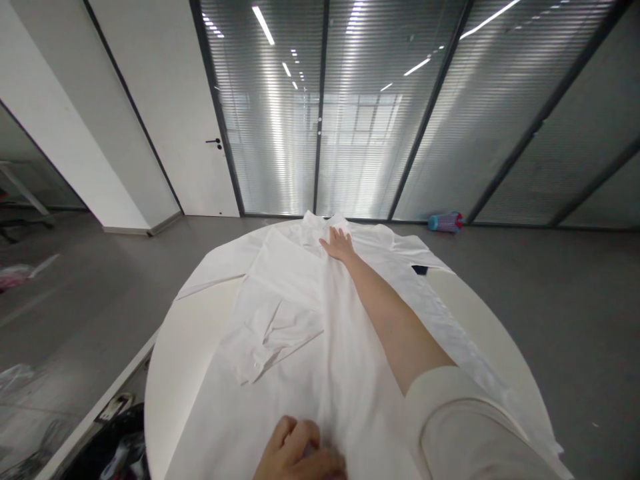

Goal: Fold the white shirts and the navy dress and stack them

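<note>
Pressing our right hand [339, 244] flat, fingers spread, near the collar of the white shirt [295, 313] spread across the round white table [175, 360], we bunch the near hem in our left hand [300, 453], fingers curled into the cloth.

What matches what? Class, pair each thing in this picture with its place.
Things:
1. right hand
2. left hand
3. bottle
4. shirt

Places:
A. on the floor by the glass wall
B. spread over the round table
C. stretched out flat near the shirt's collar
D. on the shirt's near edge, at the bottom of the picture

Pairs: 1-C, 2-D, 3-A, 4-B
</note>
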Tool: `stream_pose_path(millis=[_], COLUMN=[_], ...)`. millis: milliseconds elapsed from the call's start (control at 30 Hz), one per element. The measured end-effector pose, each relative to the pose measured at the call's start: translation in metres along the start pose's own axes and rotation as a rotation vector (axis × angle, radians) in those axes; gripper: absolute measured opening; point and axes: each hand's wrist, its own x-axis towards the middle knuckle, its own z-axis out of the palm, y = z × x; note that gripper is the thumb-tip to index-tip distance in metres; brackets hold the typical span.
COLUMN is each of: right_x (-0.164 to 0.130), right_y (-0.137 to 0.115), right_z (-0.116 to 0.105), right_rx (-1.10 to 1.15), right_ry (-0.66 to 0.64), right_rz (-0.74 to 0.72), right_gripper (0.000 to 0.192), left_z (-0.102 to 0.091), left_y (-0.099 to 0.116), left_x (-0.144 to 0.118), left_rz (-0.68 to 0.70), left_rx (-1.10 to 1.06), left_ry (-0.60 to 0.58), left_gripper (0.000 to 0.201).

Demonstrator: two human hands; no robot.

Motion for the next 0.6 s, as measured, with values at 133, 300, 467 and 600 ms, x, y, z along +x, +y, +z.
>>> stream_pose_path(millis=[133,300,467,600], right_x=[0.005,0.006,0.014,0.028], right_y=[0.001,0.003,0.007,0.009], right_z=[0.002,0.003,0.003,0.002], right_rx=[0.009,0.014,0.012,0.033], right_ry=[-0.058,-0.076,-0.062,-0.033], right_rz=[0.008,0.016,0.012,0.049], right_gripper=[0.08,0.083,0.086,0.082], left_z=[0.0,0.019,0.036,0.047], left_y=[-0.009,-0.014,-0.013,-0.016], left_x=[0.056,0.084,0.055,0.046], left_rz=[0.018,0.054,0.126,0.197], left_rx=[-0.104,-0.076,-0.032,0.08], left_ry=[-0.224,-0.497,-0.523,-0.461], left_gripper=[0.015,0.076,0.082,0.082])
